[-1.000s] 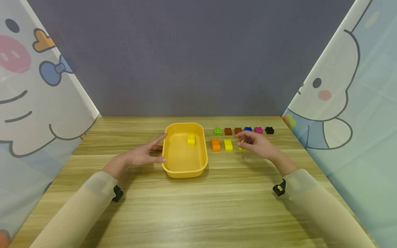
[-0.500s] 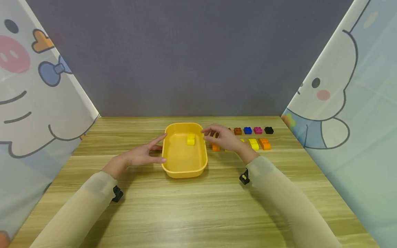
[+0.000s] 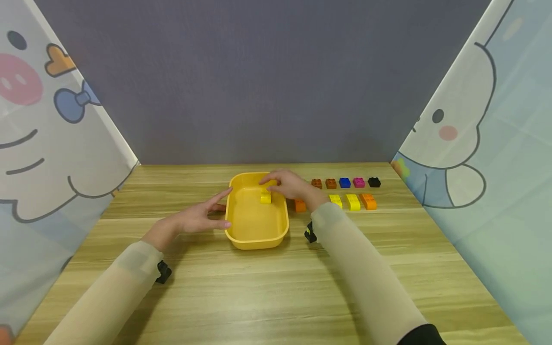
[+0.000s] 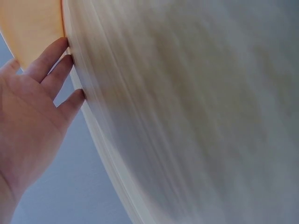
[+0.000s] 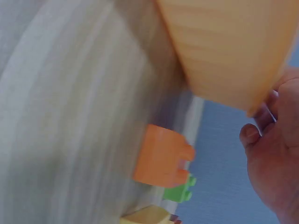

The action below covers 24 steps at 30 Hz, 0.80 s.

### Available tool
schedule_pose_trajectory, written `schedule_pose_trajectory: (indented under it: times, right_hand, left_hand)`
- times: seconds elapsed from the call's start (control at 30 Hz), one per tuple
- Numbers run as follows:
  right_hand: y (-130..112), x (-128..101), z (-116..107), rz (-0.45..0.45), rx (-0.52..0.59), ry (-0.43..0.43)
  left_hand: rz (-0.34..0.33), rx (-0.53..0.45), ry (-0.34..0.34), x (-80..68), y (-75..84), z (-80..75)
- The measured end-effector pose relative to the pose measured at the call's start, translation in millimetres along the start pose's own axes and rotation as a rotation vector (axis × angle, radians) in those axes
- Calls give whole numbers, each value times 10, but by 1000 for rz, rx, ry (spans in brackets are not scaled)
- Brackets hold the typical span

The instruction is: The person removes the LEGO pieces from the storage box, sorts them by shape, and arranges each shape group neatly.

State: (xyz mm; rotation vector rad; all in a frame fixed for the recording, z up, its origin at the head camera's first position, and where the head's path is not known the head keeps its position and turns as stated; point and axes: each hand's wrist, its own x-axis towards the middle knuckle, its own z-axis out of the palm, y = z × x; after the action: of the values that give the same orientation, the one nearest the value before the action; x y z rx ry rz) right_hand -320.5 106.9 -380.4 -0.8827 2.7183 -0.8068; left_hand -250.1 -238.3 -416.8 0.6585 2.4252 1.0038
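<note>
Your left hand (image 3: 196,218) lies flat with its fingers straight, fingertips touching the left wall of the yellow tub (image 3: 257,236) (most likely to keep the light tub from sliding on the table (image 3: 267,287)). Your right hand (image 3: 290,184) reaches over the tub's far right corner, fingers curled downward just above the yellow brick (image 3: 265,197) lying inside near the back. I judge it to be pinching that brick, though the head view does not show the contact clearly and the right wrist view shows only fingertips at the tub's rim, so I cannot tell for certain.

Just right of the tub sits an orange brick (image 3: 299,205), partly hidden by your wrist, with a green brick (image 5: 180,192) behind it. Further right, the near row holds two yellow bricks (image 3: 345,201) and another orange one (image 3: 368,201); the far row runs brown, brown, blue (image 3: 344,182), pink, black, all laid apart within easy reach of your right hand.
</note>
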Motion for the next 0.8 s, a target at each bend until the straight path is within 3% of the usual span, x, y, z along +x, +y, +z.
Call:
schedule_pose_trajectory:
  times: [0.43, 0.8]
  right_hand:
    - [1, 107, 48, -16, -135, -135]
    - [-11, 110, 47, 37, -58, -192]
  left_hand:
    - [2, 6, -2, 14, -5, -3]
    - [0, 21, 1, 14, -17, 1]
